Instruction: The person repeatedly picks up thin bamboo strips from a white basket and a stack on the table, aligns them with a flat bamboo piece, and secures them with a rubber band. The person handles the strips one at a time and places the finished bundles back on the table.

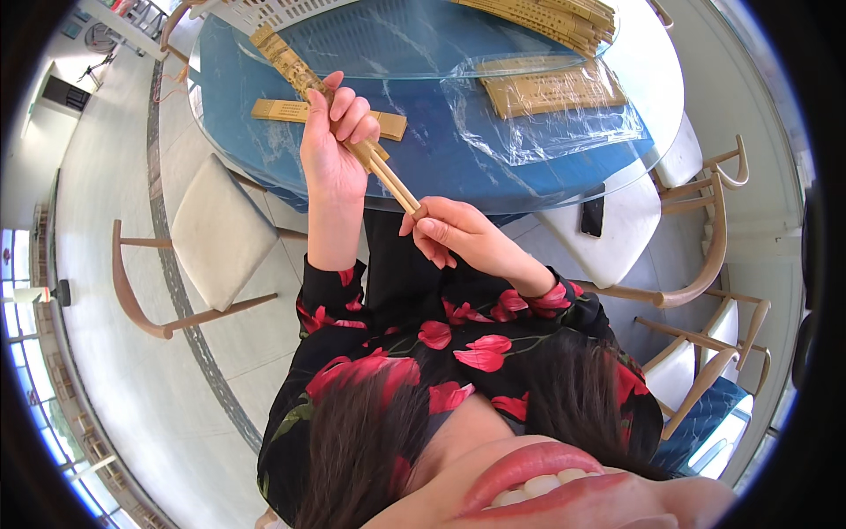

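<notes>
In the head view, your left hand [339,132] wraps around a flat, brown paper sleeve [286,63]. Your right hand [454,231] pinches the ends of slim, pale wooden sticks [394,183] jutting from it, by the glossy, round-edged table [423,106].

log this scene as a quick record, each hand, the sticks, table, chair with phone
left hand: closed around a brown sleeve
right hand: fingertips at the ends of pale sticks
sticks: partly out of the sleeve's near end
table: flat brown packet near left hand, brown stack with clear plastic, white basket
chair: black phone on seat
</notes>
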Demonstrator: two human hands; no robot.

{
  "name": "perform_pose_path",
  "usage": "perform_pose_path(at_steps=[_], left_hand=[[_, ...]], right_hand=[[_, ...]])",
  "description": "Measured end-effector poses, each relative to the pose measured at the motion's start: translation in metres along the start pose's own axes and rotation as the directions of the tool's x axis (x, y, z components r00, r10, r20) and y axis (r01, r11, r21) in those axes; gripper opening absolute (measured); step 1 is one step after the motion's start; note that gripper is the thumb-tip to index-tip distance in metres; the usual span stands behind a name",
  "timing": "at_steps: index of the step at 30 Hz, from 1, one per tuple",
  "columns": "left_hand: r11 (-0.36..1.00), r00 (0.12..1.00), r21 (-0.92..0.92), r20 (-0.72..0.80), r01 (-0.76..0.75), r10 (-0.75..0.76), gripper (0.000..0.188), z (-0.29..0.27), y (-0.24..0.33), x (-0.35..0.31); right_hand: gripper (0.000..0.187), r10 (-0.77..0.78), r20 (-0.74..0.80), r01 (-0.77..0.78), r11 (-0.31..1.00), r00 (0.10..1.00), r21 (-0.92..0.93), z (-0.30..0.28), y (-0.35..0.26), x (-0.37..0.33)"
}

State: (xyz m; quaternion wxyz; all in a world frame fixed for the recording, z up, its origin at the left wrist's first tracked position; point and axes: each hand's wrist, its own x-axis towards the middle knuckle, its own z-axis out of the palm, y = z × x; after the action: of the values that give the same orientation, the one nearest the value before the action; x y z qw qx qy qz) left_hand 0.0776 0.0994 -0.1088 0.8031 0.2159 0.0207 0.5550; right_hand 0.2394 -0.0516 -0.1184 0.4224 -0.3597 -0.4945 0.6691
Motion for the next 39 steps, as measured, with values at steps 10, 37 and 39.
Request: perform_pose_path(at_steps=[10,37,39], left_hand=[[0.967,0.997,0.255,-0.066,-0.015,0.033,0.033,0.034,-0.047,-0.034],[0.786,0.874,0.483,0.079,0.387,-0.479,0.033,0.004,-0.102,-0.039],[0.782,0.893,0.504,0.047,0.366,-0.448,0.025,0.002,-0.095,-0.045]], right_hand=[[0.022,-0.291,-0.432,0.181,0.944,0.854,-0.277,0.008,0.025,0.027],[0.036,-0.897,-0.110,-0.531,-0.150,0.427,-0.834,-0.257,-0.150,0.104],[0.041,-0.823,-0.191,-0.643,-0.251,0.535,-0.724,-0.285,-0.151,0.115]])
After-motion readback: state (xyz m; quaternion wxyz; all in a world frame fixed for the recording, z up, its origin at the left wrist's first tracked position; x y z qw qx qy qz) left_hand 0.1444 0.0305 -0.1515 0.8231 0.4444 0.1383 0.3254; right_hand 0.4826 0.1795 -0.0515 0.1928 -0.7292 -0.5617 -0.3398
